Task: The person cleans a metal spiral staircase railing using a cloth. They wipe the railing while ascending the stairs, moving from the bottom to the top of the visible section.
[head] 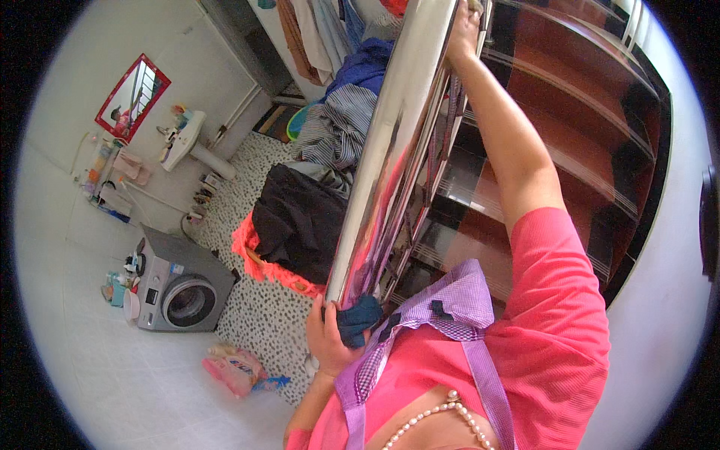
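Note:
A thick, shiny stainless steel handrail (388, 135) runs lengthwise in front of me. My left hand (332, 343) is at its near end, gripping a dark blue cloth (360, 320) pressed against the metal. Stretched far along the stair side of the railing, my right hand (464, 36) is wrapped around a small greyish-brown thing, perhaps a cloth (476, 7), close to the thinner rails. The picture's top edge cuts off part of that hand.
Dark and red stone stairs (562, 124) descend or rise on the right. Left of the railing are heaped clothes (337, 124), a black cloth (298, 219) over a red-trimmed item, a washing machine (185, 298), a pedestal washbasin (185, 140) and a pink bag (236, 371) on the pebble-patterned floor.

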Demonstrator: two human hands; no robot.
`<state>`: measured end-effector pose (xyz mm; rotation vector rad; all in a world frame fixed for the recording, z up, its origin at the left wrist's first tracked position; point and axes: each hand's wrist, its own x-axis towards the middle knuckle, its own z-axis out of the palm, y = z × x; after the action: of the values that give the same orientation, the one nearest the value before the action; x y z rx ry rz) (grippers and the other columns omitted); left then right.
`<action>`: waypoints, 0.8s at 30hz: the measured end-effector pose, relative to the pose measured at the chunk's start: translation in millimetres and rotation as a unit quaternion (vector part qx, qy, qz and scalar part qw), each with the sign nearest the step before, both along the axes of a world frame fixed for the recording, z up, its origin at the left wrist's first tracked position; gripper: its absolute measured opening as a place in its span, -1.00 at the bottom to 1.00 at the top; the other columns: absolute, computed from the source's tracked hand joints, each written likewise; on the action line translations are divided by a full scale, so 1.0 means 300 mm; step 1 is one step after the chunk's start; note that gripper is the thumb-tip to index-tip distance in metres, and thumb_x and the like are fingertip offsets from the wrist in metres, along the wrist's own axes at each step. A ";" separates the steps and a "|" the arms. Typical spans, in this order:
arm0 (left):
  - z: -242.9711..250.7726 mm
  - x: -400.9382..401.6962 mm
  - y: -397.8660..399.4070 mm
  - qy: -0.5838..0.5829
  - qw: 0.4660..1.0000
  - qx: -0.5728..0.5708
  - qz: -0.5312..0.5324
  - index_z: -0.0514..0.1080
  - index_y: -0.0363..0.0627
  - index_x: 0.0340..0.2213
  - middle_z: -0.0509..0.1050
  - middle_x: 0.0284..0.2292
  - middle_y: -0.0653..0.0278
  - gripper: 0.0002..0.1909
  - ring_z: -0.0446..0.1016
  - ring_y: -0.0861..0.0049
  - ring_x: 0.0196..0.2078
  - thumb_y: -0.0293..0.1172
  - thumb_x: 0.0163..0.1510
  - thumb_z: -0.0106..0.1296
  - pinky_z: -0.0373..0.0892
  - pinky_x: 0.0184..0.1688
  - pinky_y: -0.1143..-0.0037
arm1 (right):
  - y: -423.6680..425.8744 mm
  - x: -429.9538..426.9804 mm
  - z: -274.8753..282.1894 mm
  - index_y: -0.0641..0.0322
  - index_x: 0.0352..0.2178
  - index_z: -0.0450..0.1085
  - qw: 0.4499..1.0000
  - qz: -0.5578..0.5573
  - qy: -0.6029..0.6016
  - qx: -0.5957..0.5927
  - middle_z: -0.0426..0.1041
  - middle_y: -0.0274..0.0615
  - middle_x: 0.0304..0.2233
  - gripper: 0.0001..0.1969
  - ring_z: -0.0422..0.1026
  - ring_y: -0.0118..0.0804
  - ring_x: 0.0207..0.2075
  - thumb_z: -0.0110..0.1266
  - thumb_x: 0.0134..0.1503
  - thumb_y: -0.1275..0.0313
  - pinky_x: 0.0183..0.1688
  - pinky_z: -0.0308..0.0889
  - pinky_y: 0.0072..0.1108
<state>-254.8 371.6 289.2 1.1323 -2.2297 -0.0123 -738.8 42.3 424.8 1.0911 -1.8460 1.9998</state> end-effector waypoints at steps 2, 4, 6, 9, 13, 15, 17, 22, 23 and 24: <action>-0.019 0.010 0.007 0.009 1.000 -0.006 0.004 0.10 -0.33 0.03 0.19 0.01 -0.22 -0.13 0.29 -0.09 -0.04 -0.21 -0.28 0.23 0.24 -0.01 0.20 | -0.042 -0.044 0.039 0.17 0.15 0.02 0.999 0.009 -0.017 -0.033 -0.04 0.00 0.19 -0.38 -0.06 -0.10 0.22 -0.31 0.20 -0.02 0.20 -0.08 -0.52; -0.020 0.005 0.002 0.019 1.000 -0.009 0.006 0.15 -0.34 0.00 0.21 0.00 -0.21 -0.15 0.32 -0.06 -0.08 -0.11 -0.26 0.22 0.26 -0.05 0.20 | -0.057 -0.087 0.100 0.17 0.09 0.11 0.994 0.011 -0.048 -0.093 0.10 -0.05 0.12 -0.41 0.07 -0.14 0.15 -0.28 0.19 -0.03 0.15 0.02 -0.51; -0.029 0.013 0.007 0.012 0.999 -0.028 0.013 0.16 -0.35 -0.01 0.22 -0.01 -0.20 -0.16 0.31 -0.06 -0.07 -0.10 -0.26 0.22 0.26 -0.04 0.20 | -0.058 -0.092 0.177 0.18 0.04 0.19 0.985 0.015 -0.078 -0.150 0.24 -0.09 0.05 -0.42 0.20 -0.17 0.09 -0.25 0.18 -0.04 0.10 0.11 -0.50; -0.017 0.006 0.008 0.005 0.999 -0.014 0.029 0.18 -0.35 -0.02 0.23 -0.02 -0.20 -0.16 0.28 -0.07 -0.04 -0.09 -0.27 0.22 0.23 0.00 0.22 | -0.047 -0.046 0.157 0.18 0.03 0.20 0.995 -0.026 -0.036 -0.092 0.23 -0.07 0.04 -0.48 0.18 -0.16 0.10 -0.22 0.19 0.03 0.12 0.09 -0.51; -0.017 -0.027 -0.023 0.009 1.000 0.012 0.016 0.18 -0.36 -0.03 0.22 0.00 -0.21 -0.16 0.24 -0.08 0.01 -0.10 -0.28 0.21 0.19 0.05 0.22 | -0.025 -0.061 -0.029 0.19 0.14 0.06 0.973 -0.161 0.163 -0.014 0.12 0.13 0.11 -0.48 0.06 -0.04 0.17 -0.20 0.21 0.17 0.19 -0.02 -0.47; -0.011 -0.025 -0.014 0.006 1.000 0.016 0.016 0.15 -0.37 -0.01 0.21 0.01 -0.19 -0.17 0.24 -0.07 0.01 -0.17 -0.28 0.19 0.19 0.06 0.22 | 0.059 0.105 -0.156 0.22 0.15 0.02 0.985 -0.075 0.155 0.035 -0.01 0.22 0.13 -0.46 0.01 0.05 0.18 -0.13 0.15 0.36 0.19 -0.01 -0.41; -0.006 -0.017 0.009 0.014 1.000 0.009 0.021 0.13 -0.35 0.02 0.21 0.02 -0.17 -0.17 0.25 -0.05 0.02 -0.23 -0.27 0.19 0.19 0.06 0.22 | 0.178 0.287 -0.268 0.21 0.17 -0.02 0.990 0.018 0.139 0.001 -0.18 0.38 0.18 -0.34 -0.11 0.22 0.22 -0.01 0.01 0.45 0.25 -0.14 -0.31; -0.036 -0.024 -0.003 0.027 0.998 -0.047 0.008 0.13 -0.26 0.04 0.24 -0.03 -0.21 -0.16 0.30 -0.08 -0.06 -0.20 -0.27 0.22 0.25 -0.03 0.19 | 0.545 0.756 -0.578 0.31 0.14 0.00 0.992 0.113 0.019 0.060 -0.27 0.42 0.18 -0.34 -0.21 0.31 0.23 -0.06 -0.05 0.64 0.24 -0.17 -0.31; -0.045 -0.026 -0.005 0.027 0.999 -0.039 0.007 0.13 -0.26 0.04 0.24 -0.03 -0.21 -0.16 0.30 -0.08 -0.06 -0.20 -0.27 0.22 0.25 -0.03 0.19 | 0.608 0.828 -0.648 0.33 0.14 -0.01 0.990 0.124 0.025 0.063 -0.29 0.43 0.18 -0.35 -0.22 0.33 0.23 -0.06 -0.03 0.63 0.24 -0.16 -0.31; -0.047 -0.033 -0.011 0.029 0.998 -0.048 0.000 0.12 -0.25 0.04 0.25 -0.03 -0.20 -0.16 0.30 -0.08 -0.06 -0.21 -0.27 0.22 0.25 -0.03 0.19 | 0.654 0.884 -0.758 0.31 0.15 -0.03 0.986 0.133 0.027 0.095 -0.35 0.41 0.19 -0.34 -0.23 0.36 0.22 -0.04 -0.02 0.61 0.23 -0.13 -0.31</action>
<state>-264.7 368.3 275.2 1.0657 -2.1562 0.0615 -473.5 238.6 197.4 1.5009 -1.9849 1.9341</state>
